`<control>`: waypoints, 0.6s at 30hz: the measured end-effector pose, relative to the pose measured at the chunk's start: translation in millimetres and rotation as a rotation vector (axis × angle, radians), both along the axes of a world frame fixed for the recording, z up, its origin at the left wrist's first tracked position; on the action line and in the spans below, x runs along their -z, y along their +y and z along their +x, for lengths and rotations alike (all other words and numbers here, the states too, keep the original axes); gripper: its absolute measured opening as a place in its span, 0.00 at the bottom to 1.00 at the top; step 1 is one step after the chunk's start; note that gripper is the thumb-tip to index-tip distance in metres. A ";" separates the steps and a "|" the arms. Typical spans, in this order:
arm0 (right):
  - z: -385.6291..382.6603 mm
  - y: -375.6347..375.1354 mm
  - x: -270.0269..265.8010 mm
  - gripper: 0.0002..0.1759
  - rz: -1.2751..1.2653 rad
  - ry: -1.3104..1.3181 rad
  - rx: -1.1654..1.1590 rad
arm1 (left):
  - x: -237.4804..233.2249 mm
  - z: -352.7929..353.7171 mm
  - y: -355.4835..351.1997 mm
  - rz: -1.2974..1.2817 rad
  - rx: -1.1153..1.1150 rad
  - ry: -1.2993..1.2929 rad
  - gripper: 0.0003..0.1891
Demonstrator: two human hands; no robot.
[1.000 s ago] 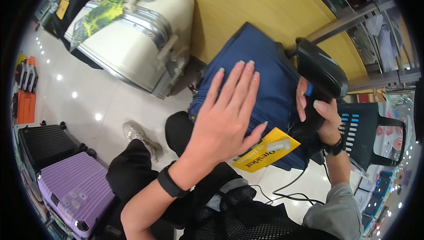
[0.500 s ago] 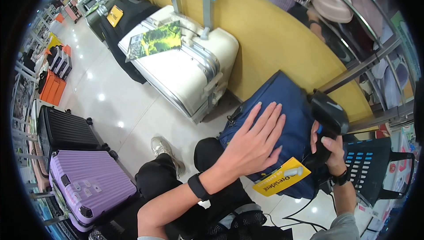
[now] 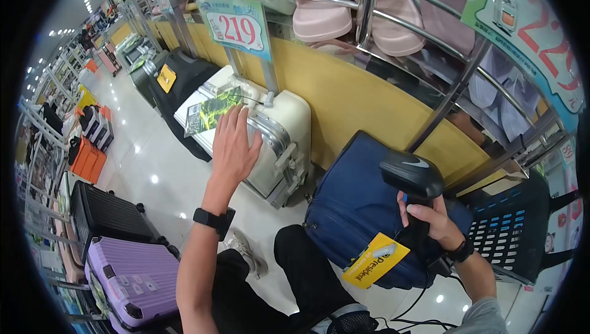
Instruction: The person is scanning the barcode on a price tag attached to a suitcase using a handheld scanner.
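Note:
My left hand [image 3: 235,145] is over the white suitcase [image 3: 289,113], fingers extended and slightly apart, beside the green-and-yellow card [image 3: 209,111] lying on it. Whether the fingertips touch the card cannot be told. In my right hand [image 3: 428,216] is a black handheld scanner [image 3: 412,175], gripped round its handle above the blue soft suitcase [image 3: 353,196]. A yellow "President" tag [image 3: 376,260] hangs on the blue suitcase.
A purple suitcase [image 3: 132,272] and a black suitcase [image 3: 107,211] stand at the left. A black basket [image 3: 513,226] is at the right. Pink shoes [image 3: 322,17] fill the rack above the yellow panel [image 3: 344,94]. Price sign [image 3: 238,28] hangs overhead.
My left hand has moved from the blue suitcase across to the white suitcase. The view has tilted up, showing more of the rack and signs. The scanner stays in my right hand.

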State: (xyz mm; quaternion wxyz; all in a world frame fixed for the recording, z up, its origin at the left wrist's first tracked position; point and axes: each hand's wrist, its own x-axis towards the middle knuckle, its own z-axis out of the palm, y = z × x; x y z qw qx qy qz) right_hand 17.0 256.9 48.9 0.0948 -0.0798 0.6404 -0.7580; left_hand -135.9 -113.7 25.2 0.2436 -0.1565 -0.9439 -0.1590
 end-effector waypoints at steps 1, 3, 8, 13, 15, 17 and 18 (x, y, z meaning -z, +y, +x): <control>-0.5 -0.1 -1.4 0.31 0.007 0.000 -0.002 | 10.6 -5.7 -5.8 -0.003 0.004 0.011 0.27; -0.5 2.3 -0.9 0.31 0.007 -0.003 -0.007 | 31.4 -9.9 -13.2 -0.091 -0.040 -0.031 0.30; 1.5 1.7 -3.1 0.24 -0.030 0.004 -0.060 | 31.5 -9.5 -12.8 -0.080 -0.065 -0.094 0.33; 2.4 -1.1 -6.9 0.20 -0.025 0.012 -0.100 | 30.0 -8.3 -11.1 -0.045 -0.073 -0.096 0.33; 1.4 -0.1 -6.4 0.20 -0.020 0.016 -0.115 | 29.3 -7.8 -11.6 -0.050 -0.085 -0.105 0.33; 1.1 0.5 -5.8 0.20 -0.016 0.019 -0.128 | 28.7 -7.2 -10.9 -0.048 -0.084 -0.105 0.33; 0.9 -0.2 -6.0 0.19 -0.012 0.025 -0.133 | 28.4 -7.0 -10.8 -0.047 -0.084 -0.103 0.33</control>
